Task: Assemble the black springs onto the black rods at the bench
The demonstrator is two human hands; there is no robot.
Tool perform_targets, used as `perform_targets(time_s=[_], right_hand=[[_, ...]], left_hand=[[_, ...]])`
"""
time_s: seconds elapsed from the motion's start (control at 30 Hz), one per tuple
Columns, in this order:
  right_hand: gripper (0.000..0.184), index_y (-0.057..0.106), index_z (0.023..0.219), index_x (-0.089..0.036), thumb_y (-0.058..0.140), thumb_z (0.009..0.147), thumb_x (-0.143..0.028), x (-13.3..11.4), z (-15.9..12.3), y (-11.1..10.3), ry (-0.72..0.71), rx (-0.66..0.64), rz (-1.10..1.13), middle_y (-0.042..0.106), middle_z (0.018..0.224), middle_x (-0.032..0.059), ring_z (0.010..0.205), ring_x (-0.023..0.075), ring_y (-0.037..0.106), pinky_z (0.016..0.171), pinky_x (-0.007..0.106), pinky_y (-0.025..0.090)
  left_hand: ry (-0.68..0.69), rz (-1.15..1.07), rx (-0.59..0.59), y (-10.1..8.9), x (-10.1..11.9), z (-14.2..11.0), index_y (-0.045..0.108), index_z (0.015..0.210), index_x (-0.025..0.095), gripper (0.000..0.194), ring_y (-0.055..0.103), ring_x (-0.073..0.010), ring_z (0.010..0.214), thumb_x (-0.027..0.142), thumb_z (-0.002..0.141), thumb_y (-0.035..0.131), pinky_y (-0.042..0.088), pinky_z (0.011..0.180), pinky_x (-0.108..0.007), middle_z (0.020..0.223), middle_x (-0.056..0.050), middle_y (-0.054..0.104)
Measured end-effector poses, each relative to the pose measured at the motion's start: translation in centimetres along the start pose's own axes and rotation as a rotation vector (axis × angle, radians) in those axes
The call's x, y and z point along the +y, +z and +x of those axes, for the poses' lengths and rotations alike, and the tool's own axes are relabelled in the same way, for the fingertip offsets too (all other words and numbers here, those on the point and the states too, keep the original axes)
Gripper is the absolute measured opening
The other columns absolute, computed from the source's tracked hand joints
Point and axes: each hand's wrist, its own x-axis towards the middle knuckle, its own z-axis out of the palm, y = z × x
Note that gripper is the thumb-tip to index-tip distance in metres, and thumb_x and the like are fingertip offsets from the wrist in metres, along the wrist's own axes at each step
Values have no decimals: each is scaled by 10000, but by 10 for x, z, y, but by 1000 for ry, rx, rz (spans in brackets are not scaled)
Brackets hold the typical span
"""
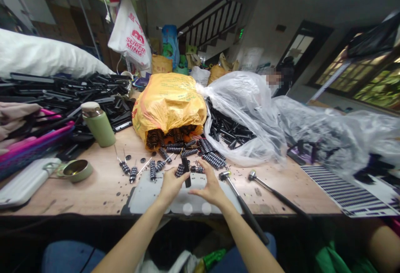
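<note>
My left hand (171, 184) is closed on a short black plastic bar (186, 173), holding it upright over a grey work mat (146, 194) at the table's near edge. My right hand (209, 185) hovers just right of it, fingers spread and open, touching the mat near the bar. Several ribbed black spring-like parts (187, 153) lie scattered in front of both hands, spilling from a yellow bag (168, 104).
Two small hammers (237, 200) (275, 194) lie right of my hands. A green flask (97, 124) and a round tin (75, 170) stand left. Clear bags of black parts (246, 115) fill the right; black strips (68, 94) pile at back left. Another person's arm (381, 244) shows bottom right.
</note>
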Motion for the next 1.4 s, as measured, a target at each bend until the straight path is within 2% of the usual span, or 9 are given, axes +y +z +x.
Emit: perform_targets(time_s=[0.07, 0.2, 0.43, 0.6, 0.83, 1.1, 1.2, 1.3, 1.4], right_hand=[[1033, 223, 1360, -220, 762, 514, -465, -10, 1, -8, -69, -50, -171, 246, 1407, 133, 1283, 284, 258, 1022, 451, 288], [997, 220, 1365, -249, 761, 534, -354, -20, 1, -13, -251, -264, -420, 224, 1423, 107, 1306, 291, 198, 1062, 479, 192], [1102, 81, 1382, -180, 761, 527, -321, -31, -13, -12, -176, -191, -204, 209, 1404, 147, 1316, 279, 176, 1065, 424, 241], [1049, 170, 1353, -197, 774, 511, -361, -38, -22, 0, -202, -191, -90, 258, 1383, 126, 1298, 262, 233, 1078, 409, 224], [1061, 171, 1344, -214, 782, 478, -267, -29, -23, 8, -68, -214, 7, 298, 1361, 108, 1254, 250, 320, 1056, 401, 267], [1011, 225, 1308, -179, 752, 445, -220, -21, -37, 17, 36, -140, -63, 373, 1295, 123, 1196, 256, 384, 1029, 398, 304], [995, 249, 1290, -147, 744, 434, -262, -14, -41, 23, 20, -41, -171, 409, 1253, 141, 1172, 273, 399, 1010, 414, 328], [915, 255, 1289, -98, 697, 504, -259, -3, -47, 32, 8, 40, -310, 414, 1247, 181, 1180, 287, 385, 1006, 434, 324], [835, 246, 1303, -67, 650, 593, -241, 6, -56, 27, 33, -6, -453, 404, 1272, 201, 1201, 280, 367, 993, 413, 343]], left_hand=[[115, 158, -11, -2, 2, -7, 593, 626, 149, 173, 511, -126, 555, 312, 641, 652, 392, 531, -224, 561, 19, 576], [92, 173, -141, 0, 7, -17, 607, 641, 148, 164, 531, -139, 580, 306, 628, 649, 412, 539, -235, 600, 12, 594], [-254, -405, -227, 4, 18, -25, 527, 1076, 187, 415, 388, -54, 322, 444, 753, 485, 265, 304, -167, 568, 54, 531], [-292, -552, -146, 12, 24, -32, 566, 944, 145, 319, 527, -102, 430, 361, 710, 578, 430, 408, -209, 563, 27, 559], [-453, -485, -123, 20, 26, -31, 538, 824, 132, 153, 524, -104, 382, 266, 774, 483, 417, 353, -187, 499, 19, 530], [-523, -369, -180, 25, 8, -29, 547, 762, 132, 182, 501, -95, 391, 286, 795, 457, 412, 388, -197, 504, 13, 512], [-356, -230, -192, 26, -2, -31, 605, 883, 136, 218, 573, -141, 566, 291, 770, 500, 488, 540, -277, 672, -33, 586], [143, 224, -163, 29, -20, -38, 599, 1058, 153, 340, 559, -202, 857, 233, 731, 553, 470, 788, -367, 915, -85, 586], [484, 630, -202, 31, -43, -44, 551, 1134, 148, 381, 533, -194, 871, 114, 763, 474, 464, 797, -366, 922, -97, 576]])
